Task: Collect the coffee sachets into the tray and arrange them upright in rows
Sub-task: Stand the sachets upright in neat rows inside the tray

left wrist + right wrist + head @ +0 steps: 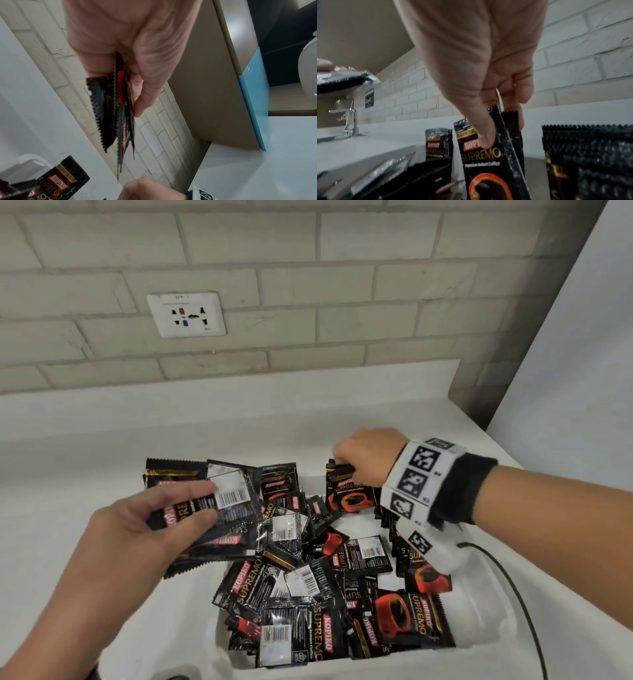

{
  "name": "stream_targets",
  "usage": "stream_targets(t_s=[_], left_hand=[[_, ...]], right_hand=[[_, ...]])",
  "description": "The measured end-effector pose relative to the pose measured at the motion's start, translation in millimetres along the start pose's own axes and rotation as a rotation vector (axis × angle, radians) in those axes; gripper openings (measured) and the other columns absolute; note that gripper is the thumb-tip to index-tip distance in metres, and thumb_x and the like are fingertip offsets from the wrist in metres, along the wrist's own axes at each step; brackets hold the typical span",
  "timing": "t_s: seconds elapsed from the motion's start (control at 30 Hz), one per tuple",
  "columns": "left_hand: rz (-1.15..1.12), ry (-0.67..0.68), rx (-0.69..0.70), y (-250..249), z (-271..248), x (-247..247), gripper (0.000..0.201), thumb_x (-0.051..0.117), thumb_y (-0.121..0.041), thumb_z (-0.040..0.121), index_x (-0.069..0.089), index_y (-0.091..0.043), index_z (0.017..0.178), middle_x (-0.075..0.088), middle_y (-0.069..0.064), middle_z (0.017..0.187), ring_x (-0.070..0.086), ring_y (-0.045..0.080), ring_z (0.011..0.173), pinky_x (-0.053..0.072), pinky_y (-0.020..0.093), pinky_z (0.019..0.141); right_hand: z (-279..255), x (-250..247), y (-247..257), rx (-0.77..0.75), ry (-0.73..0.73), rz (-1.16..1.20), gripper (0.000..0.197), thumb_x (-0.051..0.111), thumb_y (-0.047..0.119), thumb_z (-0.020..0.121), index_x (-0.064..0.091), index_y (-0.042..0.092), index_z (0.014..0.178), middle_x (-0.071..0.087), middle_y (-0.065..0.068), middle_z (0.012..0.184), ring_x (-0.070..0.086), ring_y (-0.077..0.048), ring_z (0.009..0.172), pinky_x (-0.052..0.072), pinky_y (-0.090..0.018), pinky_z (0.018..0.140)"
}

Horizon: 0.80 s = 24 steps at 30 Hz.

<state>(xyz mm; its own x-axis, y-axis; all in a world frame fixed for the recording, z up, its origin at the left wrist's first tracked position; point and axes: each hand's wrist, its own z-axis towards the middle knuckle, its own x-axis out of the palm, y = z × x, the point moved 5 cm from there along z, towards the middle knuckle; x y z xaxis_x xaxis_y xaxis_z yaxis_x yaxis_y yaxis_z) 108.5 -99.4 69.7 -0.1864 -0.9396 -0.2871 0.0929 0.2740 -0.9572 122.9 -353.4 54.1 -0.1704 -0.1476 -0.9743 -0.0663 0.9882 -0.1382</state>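
A white tray (342, 667) on the counter is heaped with several loose black Kopiko Supremo coffee sachets (308, 594), lying flat and crossed. My left hand (209, 505) hovers over the tray's far left and grips a fanned stack of sachets (233, 494) between thumb and fingers. In the left wrist view, the same stack (118, 108) shows edge-on in my left hand (120, 86). My right hand (346, 470) is at the tray's far right, pinching the tops of upright sachets (349, 498). In the right wrist view, the thumb presses the front sachet (481, 162) and the fingers sit behind it.
A brick wall with a white socket plate (186, 314) runs behind the white counter (85, 474). A black cable (513, 594) trails off the tray's right side. A pale side wall (565, 354) closes the right. A metal tap (349, 119) stands further along the counter.
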Motion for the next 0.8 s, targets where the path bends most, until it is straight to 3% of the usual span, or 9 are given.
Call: stream_targets(t_s=[0.1, 0.2, 0.3, 0.4, 0.47, 0.6, 0.67, 0.73, 0.8], left_hand=[[-0.026, 0.005, 0.005, 1, 0, 2, 0.041, 0.073, -0.011, 0.072, 0.070, -0.051, 0.066, 0.072, -0.010, 0.063, 0.065, 0.003, 0.052, 0.053, 0.015, 0.059], [-0.025, 0.012, -0.005, 0, 0, 4, 0.042, 0.073, -0.010, 0.072, 0.070, -0.052, 0.066, 0.072, -0.010, 0.062, 0.065, 0.003, 0.052, 0.052, 0.016, 0.060], [-0.027, 0.017, -0.013, 0, 0, 6, 0.044, 0.073, -0.009, 0.073, 0.069, -0.052, 0.063, 0.071, -0.010, 0.060, 0.064, 0.002, 0.049, 0.049, 0.011, 0.055], [-0.037, 0.020, -0.030, -1, -1, 9, 0.046, 0.073, -0.007, 0.074, 0.069, -0.051, 0.058, 0.069, -0.010, 0.056, 0.061, 0.001, 0.044, 0.046, 0.007, 0.047], [-0.044, 0.030, -0.037, 0, -1, 10, 0.045, 0.072, -0.007, 0.075, 0.070, -0.049, 0.059, 0.070, -0.007, 0.057, 0.063, 0.003, 0.045, 0.046, 0.008, 0.048], [-0.078, 0.075, -0.055, 4, 1, 16, 0.041, 0.070, -0.004, 0.076, 0.073, -0.043, 0.063, 0.072, -0.003, 0.060, 0.065, 0.007, 0.049, 0.049, 0.010, 0.049], [-0.096, 0.095, -0.062, 6, 1, 20, 0.037, 0.067, -0.002, 0.079, 0.075, -0.036, 0.067, 0.072, -0.001, 0.063, 0.066, 0.008, 0.051, 0.051, 0.013, 0.051], [-0.108, 0.130, -0.081, 8, 3, 24, 0.041, 0.059, 0.000, 0.086, 0.075, -0.036, 0.075, 0.074, 0.002, 0.071, 0.067, 0.013, 0.059, 0.053, 0.022, 0.060], [-0.172, 0.180, -0.107, 10, 3, 32, 0.043, 0.050, 0.005, 0.090, 0.073, -0.032, 0.086, 0.075, 0.003, 0.081, 0.069, 0.016, 0.066, 0.054, 0.023, 0.066]], right_hand=[[10, 9, 8, -0.040, 0.031, -0.060, 0.026, 0.052, 0.001, 0.080, 0.061, 0.005, 0.104, 0.063, -0.012, 0.088, 0.062, -0.025, 0.075, 0.030, -0.023, 0.046], [14, 11, 12, -0.055, 0.045, -0.088, 0.021, 0.051, 0.001, 0.079, 0.060, 0.004, 0.098, 0.053, -0.007, 0.075, 0.050, -0.021, 0.059, 0.028, -0.021, 0.044], [14, 11, 14, -0.061, 0.057, -0.148, 0.010, 0.049, 0.000, 0.079, 0.051, 0.009, 0.076, 0.039, -0.001, 0.062, 0.032, -0.014, 0.048, 0.026, -0.022, 0.043], [14, 10, 15, -0.083, 0.054, -0.192, 0.025, 0.050, 0.001, 0.080, 0.035, 0.012, 0.063, 0.036, 0.000, 0.059, 0.031, -0.013, 0.046, 0.024, -0.022, 0.042], [14, 10, 15, -0.091, 0.054, -0.225, 0.024, 0.053, 0.006, 0.082, 0.037, 0.011, 0.065, 0.036, 0.000, 0.061, 0.032, -0.013, 0.047, 0.024, -0.023, 0.042], [13, 5, 13, -0.063, 0.033, -0.247, 0.001, 0.053, 0.008, 0.084, 0.053, 0.009, 0.084, 0.043, -0.001, 0.068, 0.033, -0.012, 0.049, 0.024, -0.023, 0.042], [10, -5, 8, -0.036, -0.030, -0.219, 0.011, 0.053, 0.008, 0.086, 0.059, 0.005, 0.094, 0.054, -0.005, 0.078, 0.038, -0.012, 0.051, 0.028, -0.023, 0.043], [3, -20, 0, -0.003, -0.096, -0.135, 0.017, 0.052, 0.012, 0.088, 0.058, 0.006, 0.103, 0.060, -0.006, 0.091, 0.052, -0.016, 0.064, 0.039, -0.025, 0.052], [-9, -34, -6, 0.035, -0.159, 0.002, 0.020, 0.052, 0.022, 0.090, 0.055, 0.012, 0.107, 0.059, -0.005, 0.099, 0.056, -0.020, 0.083, 0.040, -0.028, 0.064]])
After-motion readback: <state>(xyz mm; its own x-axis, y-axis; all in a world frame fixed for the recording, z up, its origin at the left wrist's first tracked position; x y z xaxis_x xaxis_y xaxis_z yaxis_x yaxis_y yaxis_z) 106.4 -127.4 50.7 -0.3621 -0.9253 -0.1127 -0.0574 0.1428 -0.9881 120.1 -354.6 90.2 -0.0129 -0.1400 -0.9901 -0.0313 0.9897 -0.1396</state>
